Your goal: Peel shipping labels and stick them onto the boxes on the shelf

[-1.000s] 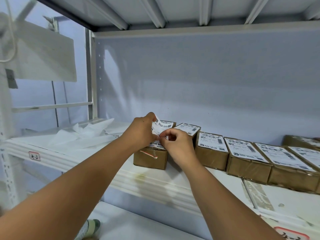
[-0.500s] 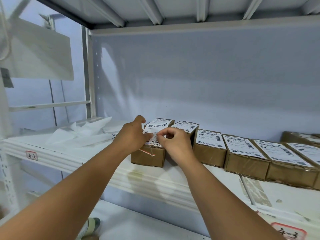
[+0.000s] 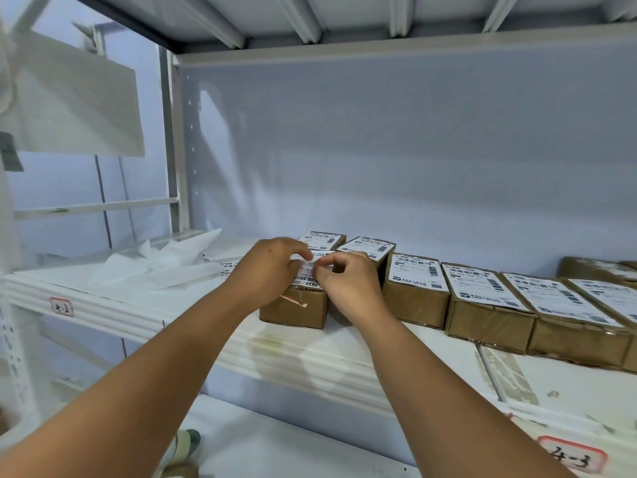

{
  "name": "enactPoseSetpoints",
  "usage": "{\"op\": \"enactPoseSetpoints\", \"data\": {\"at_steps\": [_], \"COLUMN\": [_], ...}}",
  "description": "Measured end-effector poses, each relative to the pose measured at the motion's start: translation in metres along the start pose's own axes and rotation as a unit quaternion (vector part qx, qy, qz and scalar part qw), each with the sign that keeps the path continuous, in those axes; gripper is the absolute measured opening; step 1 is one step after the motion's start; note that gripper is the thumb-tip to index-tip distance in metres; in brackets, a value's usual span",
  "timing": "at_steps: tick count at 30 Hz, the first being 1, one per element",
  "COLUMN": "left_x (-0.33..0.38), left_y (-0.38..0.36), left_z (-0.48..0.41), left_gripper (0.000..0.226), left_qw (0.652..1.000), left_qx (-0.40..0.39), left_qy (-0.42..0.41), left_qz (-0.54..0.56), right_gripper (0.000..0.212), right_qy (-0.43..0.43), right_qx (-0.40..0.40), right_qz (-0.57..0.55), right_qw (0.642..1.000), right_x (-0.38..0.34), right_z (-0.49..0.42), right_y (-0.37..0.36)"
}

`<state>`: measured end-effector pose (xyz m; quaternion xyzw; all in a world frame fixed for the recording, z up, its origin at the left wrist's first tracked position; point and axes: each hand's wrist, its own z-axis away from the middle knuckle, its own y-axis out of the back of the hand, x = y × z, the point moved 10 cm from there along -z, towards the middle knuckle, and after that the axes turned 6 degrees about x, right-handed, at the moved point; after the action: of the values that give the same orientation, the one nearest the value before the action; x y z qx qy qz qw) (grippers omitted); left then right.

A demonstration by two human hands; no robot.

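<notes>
Shipping label (image 3: pixel 304 277) lies on top of the front box (image 3: pixel 293 308) on the shelf (image 3: pixel 193 322). Left hand (image 3: pixel 272 270) grip pinches its left edge; right hand (image 3: pixel 348 284) grip pinches its right edge. Labelled boxes (image 3: pixel 489 315) stand right of the front box

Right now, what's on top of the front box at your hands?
A white shipping label lies on the front box, held by the left hand and right hand. They cover much of it; whether it is stuck flat cannot be seen.
</notes>
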<state>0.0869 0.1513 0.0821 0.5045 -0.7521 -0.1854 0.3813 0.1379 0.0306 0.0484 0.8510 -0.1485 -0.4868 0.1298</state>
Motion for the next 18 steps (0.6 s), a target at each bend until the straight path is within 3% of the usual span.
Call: {"op": "enactPoseSetpoints", "data": {"at_steps": [5,11,18], "left_x": [-0.017,-0.018,-0.016], "left_y": [-0.022,-0.021,-0.017], "left_z": [0.010,0.017,0.019], "left_gripper": [0.034,0.036,0.034], "left_qw": [0.986,0.982,0.979], "left_qx": [-0.122,-0.148,-0.176], "left_qy": [0.064,0.057,0.060], "left_qz": [0.092,0.099,0.083], "right_gripper": [0.007,0.018,0.026], "right_qy": [-0.028,-0.058,-0.063], "right_qx": [-0.005,0.039,0.012], "right_qz": [-0.057,-0.059,-0.027], "right_qw": [0.998,0.996,0.998], "right_x": [0.002,0.011,0.014], "right_z": [0.000,-0.002,0.000], "right_y": [-0.001,0.014,0.009]}}
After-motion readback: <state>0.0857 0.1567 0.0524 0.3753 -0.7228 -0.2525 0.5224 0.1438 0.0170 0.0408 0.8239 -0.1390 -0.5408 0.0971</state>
